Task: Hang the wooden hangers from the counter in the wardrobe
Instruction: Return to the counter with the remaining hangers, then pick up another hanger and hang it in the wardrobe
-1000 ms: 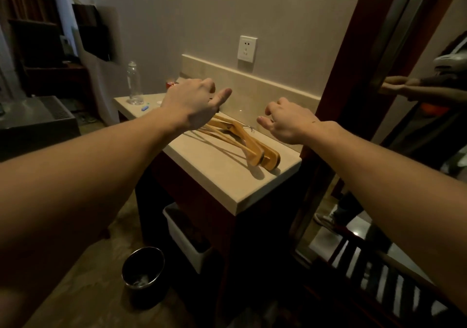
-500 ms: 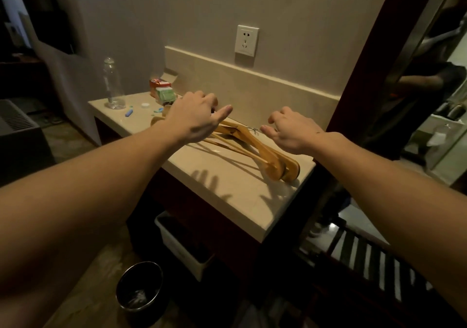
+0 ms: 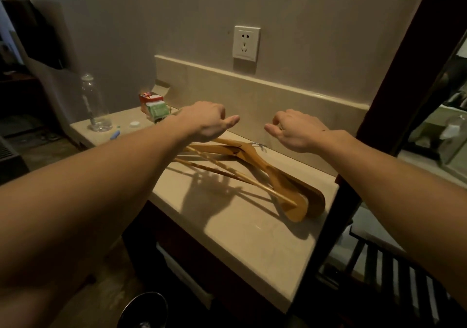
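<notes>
Empty left hand (image 3: 205,122) and right hand (image 3: 294,131) hover, fingers loosely curled. The stacked honey-brown wooden hangers (image 3: 275,172) — I judge them stiff, light, smooth; grip at the necks.

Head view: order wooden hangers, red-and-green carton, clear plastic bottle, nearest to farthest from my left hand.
1. Wooden hangers, just under the left hand.
2. Red-and-green carton, to its left.
3. Clear plastic bottle, far left corner.

Several light-brown wooden hangers (image 3: 275,173) are stacked flat on the beige worktop (image 3: 240,239) at mid-frame. Their broad ends are fanned toward the worktop's right edge, and a metal hook (image 3: 259,145) is turned toward the back wall. The left ends are hidden by a forearm.
</notes>
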Action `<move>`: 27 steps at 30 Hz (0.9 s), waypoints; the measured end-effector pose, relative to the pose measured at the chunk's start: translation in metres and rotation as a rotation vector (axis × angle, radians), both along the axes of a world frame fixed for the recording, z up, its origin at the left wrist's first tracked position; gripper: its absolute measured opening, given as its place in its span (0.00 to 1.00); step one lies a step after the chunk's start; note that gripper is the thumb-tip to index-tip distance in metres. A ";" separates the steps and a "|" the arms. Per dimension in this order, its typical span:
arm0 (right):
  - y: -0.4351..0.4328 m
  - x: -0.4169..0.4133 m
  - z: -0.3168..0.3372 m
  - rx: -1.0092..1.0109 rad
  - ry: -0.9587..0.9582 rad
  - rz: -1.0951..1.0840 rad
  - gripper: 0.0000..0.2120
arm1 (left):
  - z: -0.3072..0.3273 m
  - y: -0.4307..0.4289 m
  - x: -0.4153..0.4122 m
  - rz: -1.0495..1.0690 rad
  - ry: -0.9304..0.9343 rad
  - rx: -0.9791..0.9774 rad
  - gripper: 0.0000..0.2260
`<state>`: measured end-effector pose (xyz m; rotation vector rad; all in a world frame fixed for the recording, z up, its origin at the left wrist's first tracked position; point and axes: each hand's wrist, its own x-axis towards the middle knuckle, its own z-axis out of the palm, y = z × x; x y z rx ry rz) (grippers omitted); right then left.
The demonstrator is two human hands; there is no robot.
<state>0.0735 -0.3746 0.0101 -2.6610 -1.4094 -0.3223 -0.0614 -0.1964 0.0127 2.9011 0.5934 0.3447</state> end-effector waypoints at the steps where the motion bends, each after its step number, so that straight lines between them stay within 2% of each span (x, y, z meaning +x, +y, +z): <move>1: 0.005 0.006 -0.004 -0.006 0.024 -0.002 0.20 | -0.003 0.004 0.009 -0.005 0.032 -0.006 0.26; 10: 0.037 0.038 -0.030 -0.037 0.168 0.016 0.22 | -0.032 0.039 0.058 -0.027 0.159 -0.052 0.25; 16: 0.045 0.044 -0.032 -0.041 0.172 -0.020 0.22 | -0.047 0.056 0.087 -0.067 0.215 -0.090 0.25; 21: 0.053 0.045 -0.036 -0.059 0.200 -0.106 0.23 | -0.056 0.071 0.100 -0.142 0.285 -0.115 0.30; 27: 0.066 0.033 -0.036 -0.093 0.257 -0.278 0.23 | -0.059 0.094 0.106 -0.281 0.390 -0.218 0.31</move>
